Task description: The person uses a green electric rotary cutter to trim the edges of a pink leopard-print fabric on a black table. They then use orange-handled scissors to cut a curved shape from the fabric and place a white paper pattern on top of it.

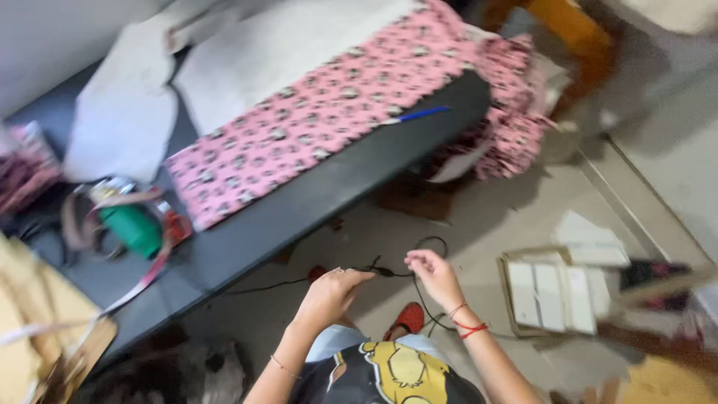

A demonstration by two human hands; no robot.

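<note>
My left hand (329, 294) and my right hand (434, 275) are held out in front of me, close together, each pinching a thin black cord (385, 271). The cord runs between the two hands, loops up (434, 241) above my right hand and trails down past it towards the floor. Another stretch leads left under the table edge. A red thread bracelet (470, 328) sits on my right wrist. The picture is blurred by motion.
A dark table (299, 217) stands ahead on the left with pink patterned fabric (329, 112), a blue pen (419, 114), pale paper pieces (120, 127), a green tool (133, 228) and a measuring tape (142, 280). A box of white cards (553, 295) lies on the floor at right.
</note>
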